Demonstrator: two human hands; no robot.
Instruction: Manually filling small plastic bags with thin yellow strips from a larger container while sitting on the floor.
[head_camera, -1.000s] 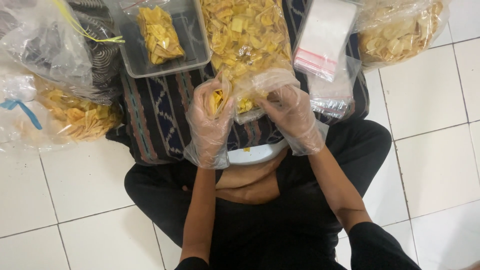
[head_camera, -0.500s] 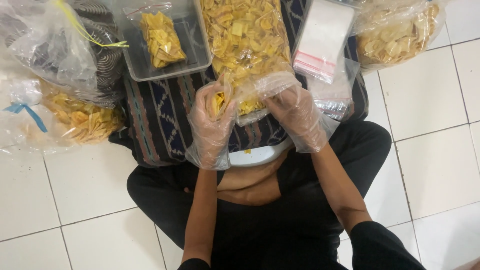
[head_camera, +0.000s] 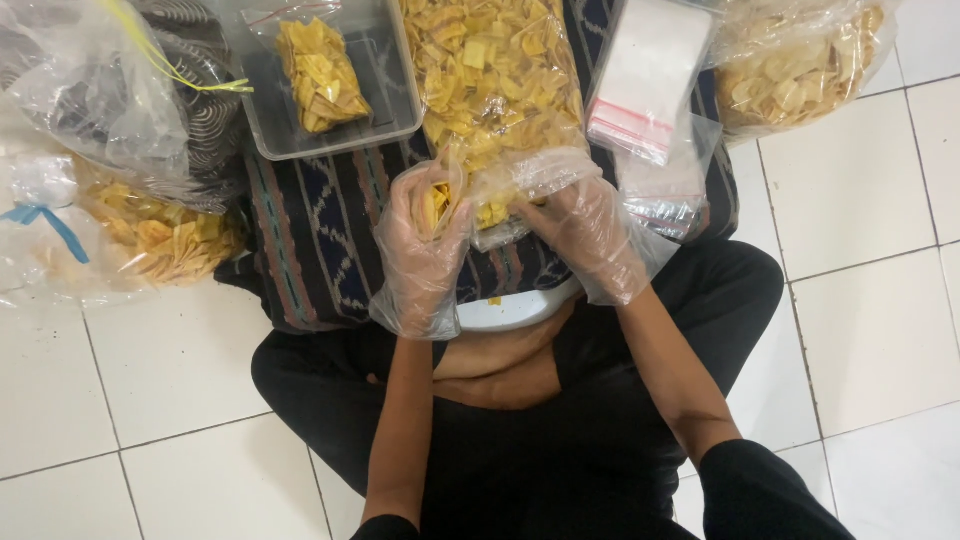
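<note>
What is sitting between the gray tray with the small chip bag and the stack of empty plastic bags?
In the head view, the big open bag of yellow chips lies between the gray tray and the stack of empty plastic bags.

A grey tray (head_camera: 262, 125) lies on a dark patterned cloth (head_camera: 320, 230) and holds a small clear bag of yellow chips (head_camera: 318, 75). At the left stand two tied plastic bags, one with dark contents (head_camera: 95, 95) and one with chips (head_camera: 150, 235). A stack of empty pouches (head_camera: 645, 80) lies near another chip bag (head_camera: 795, 65) on the white tiled floor (head_camera: 860, 300).
</note>
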